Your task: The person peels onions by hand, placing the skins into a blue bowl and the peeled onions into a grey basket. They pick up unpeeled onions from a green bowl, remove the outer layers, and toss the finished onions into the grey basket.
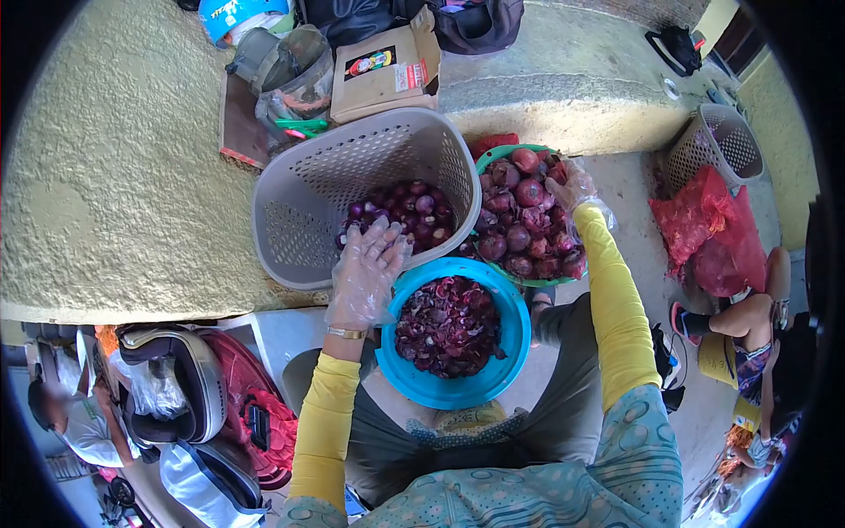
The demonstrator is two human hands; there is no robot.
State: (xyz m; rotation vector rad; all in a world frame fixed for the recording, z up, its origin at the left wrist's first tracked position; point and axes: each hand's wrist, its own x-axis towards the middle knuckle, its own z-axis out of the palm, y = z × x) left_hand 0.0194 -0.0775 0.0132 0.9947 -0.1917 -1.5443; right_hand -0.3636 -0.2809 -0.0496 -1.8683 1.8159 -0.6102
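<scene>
My left hand (365, 273), in a clear plastic glove, is spread with its fingers apart at the near rim of a grey perforated basket (304, 189). Peeled purple onions (422, 207) lie in that basket. On the right, my gloved right hand (576, 192) reaches the edge of a green basin (493, 155) heaped with unpeeled red onions (519, 211). Its fingers rest against the onions, and whether they grip one is hard to make out. Between my knees sits a blue basin (519, 308) holding onion skins and scraps (449, 326).
A cardboard box (383, 70) and bags lie behind the grey basket. Farther right are another basket (713, 145) and red mesh sacks (704, 224). People sit at the far right and far left. A scooter (172, 378) stands at the lower left.
</scene>
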